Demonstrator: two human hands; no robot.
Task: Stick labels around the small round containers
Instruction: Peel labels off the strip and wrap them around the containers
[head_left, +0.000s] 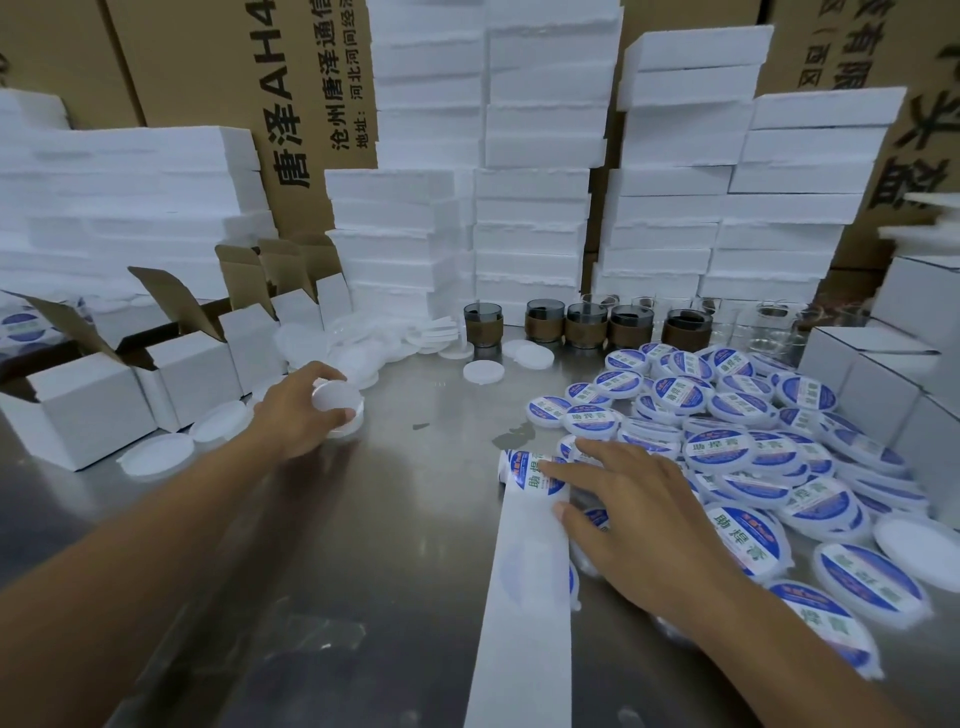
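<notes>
Your left grip (297, 411) curls around a blank container (337, 401) on the tabletop (395, 519); your right grip (641, 514) lies flat on the label strip (524, 597), holding nothing. The container looks light, stiff and slippery, so I think you should hold its rim.

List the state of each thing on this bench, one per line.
left hand: grips a container
container: unlabelled, held
right hand: fingers straight, resting on the label strip
label strip: lying unrolled, flat
labelled containers: heaped at right
cartons: flaps open
</notes>
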